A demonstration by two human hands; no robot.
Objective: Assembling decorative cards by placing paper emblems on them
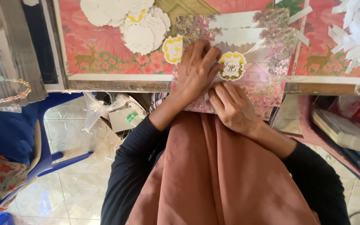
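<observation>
A: Nearest is the rust-brown cloth (221,175) draped over the person's lap, with black sleeves (130,166) either side.

B: And the hands?

A: Both rest on a floral card (267,79) that overhangs the near edge of the table (117,83). The left hand (196,68) lies flat, fingers spread and pressing beside a round yellow-edged sticker (232,65), seemingly to pin the card steady. The right hand (232,106) is curled, its fingertips pinching the card's near edge just below the sticker.

B: So the sticker sits on the card?

A: Yes, near its middle, between the two hands. A second similar sticker (173,49) lies just left of the left hand.

B: Anything else?

A: A pile of white scalloped cutouts (140,37) farther left, paper strips (357,29) far right, and a blue chair (42,146) at the left.
</observation>
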